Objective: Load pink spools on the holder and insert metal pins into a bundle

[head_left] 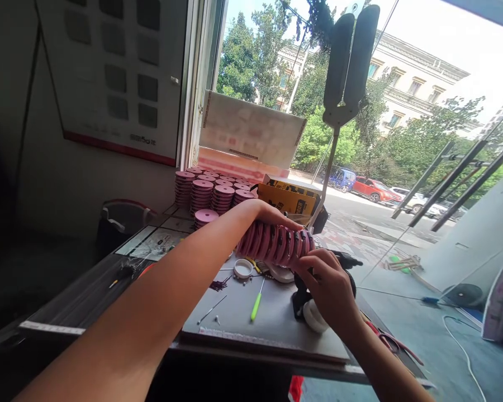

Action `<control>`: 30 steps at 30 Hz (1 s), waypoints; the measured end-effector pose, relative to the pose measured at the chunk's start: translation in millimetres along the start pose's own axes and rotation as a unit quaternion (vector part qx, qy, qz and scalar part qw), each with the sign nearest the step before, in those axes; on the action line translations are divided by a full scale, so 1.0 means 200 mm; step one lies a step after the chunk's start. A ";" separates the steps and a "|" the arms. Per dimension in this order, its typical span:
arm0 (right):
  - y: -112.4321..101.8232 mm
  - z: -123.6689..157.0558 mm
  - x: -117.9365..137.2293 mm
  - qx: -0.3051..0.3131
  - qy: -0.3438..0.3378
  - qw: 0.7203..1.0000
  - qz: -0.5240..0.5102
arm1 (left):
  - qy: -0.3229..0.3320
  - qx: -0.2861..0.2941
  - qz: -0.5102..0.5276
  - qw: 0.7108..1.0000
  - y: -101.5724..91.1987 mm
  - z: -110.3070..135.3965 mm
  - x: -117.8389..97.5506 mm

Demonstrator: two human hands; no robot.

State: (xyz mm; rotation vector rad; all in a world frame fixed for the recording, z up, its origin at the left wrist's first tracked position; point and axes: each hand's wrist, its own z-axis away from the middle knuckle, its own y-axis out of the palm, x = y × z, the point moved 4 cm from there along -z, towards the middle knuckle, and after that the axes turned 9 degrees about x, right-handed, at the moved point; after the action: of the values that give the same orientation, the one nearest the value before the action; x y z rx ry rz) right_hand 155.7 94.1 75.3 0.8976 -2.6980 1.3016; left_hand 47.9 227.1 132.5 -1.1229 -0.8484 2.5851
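Note:
A row of pink spools lies on its side above the table, with dark and shiny bits in the gaps between the discs. My left hand reaches over the row from behind and grips it along the top; most of its fingers are hidden. At the right end of the row, my right hand has its thumb and fingers pressed together against the lower edge. Whatever thin item may be in that pinch is too small to make out. A black device with a white roll stands just below my right hand.
Stacks of pink spools stand at the back by the window, beside a yellow and black box. On the table lie a green-handled screwdriver, a white tape roll and small loose pieces. Red-handled pliers lie at the right edge.

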 end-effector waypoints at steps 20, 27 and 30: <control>0.01 0.05 0.02 -0.041 -0.045 0.997 -0.044 | -0.029 -0.018 -0.006 0.999 0.02 0.03 0.04; 0.04 0.03 -0.01 -0.030 -0.068 0.997 -0.005 | -0.023 -0.028 -0.033 0.999 -0.01 0.03 0.03; 0.03 0.02 0.01 -0.035 -0.076 0.996 0.002 | -0.022 -0.045 -0.042 0.998 -0.02 0.04 0.04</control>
State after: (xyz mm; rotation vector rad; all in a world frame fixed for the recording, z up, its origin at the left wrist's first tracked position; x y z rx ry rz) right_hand 152.3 92.7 68.8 1.0239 -2.8398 1.1772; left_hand 37.3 229.5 134.5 -1.0340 -1.0095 2.5350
